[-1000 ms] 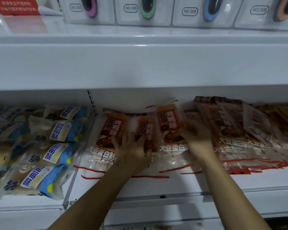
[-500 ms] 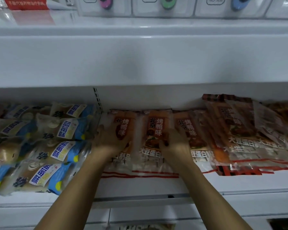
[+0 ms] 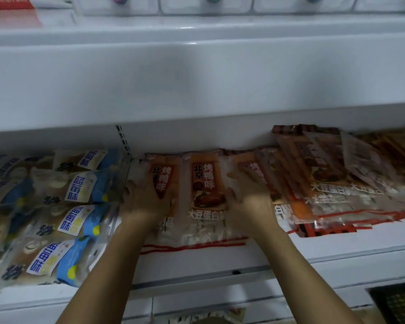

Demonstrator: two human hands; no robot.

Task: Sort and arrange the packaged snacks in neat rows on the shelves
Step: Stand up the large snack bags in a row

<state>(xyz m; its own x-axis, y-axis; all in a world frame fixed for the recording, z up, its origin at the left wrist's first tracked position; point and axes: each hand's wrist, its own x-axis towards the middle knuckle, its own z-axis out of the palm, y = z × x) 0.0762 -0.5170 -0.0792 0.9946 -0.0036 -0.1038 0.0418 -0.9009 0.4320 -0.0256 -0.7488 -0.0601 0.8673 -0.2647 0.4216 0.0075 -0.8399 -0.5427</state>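
A: What sits at the left of the frame?

B: Blue packs point(image 3: 63, 220) stacked in a pile on the white shelf point(image 3: 337, 249), clear wrap with white labels and blue writing, too tilted and blurred to read for certain. Pale round buns show through the wrap.

A: And in the middle?

B: Orange packs point(image 3: 207, 188) lying flat, side by side, just right of the slotted upright point(image 3: 124, 142). Each has an orange panel printed 北京烤鸭味 over a picture of roast meat, and 大豆蛋白 in pale characters lower down, with red stripes along the near edge.

A: The hands?

B: The left hand point(image 3: 145, 199) lies on the leftmost orange pack, fingers spread on it. The right hand point(image 3: 248, 199) is on the third pack, fingers slightly curled at the seam beside the middle one; motion blur hides whether it pinches or only presses. I cannot tell.

A: Further right?

B: A looser heap point(image 3: 320, 174) of the same orange packs, overlapping and skewed, their tops leaning against the back wall. Tan packs point(image 3: 393, 150) at the far right edge are unreadable.

A: Top of the frame?

B: A red sign point(image 3: 7, 2) at upper left, cut off.
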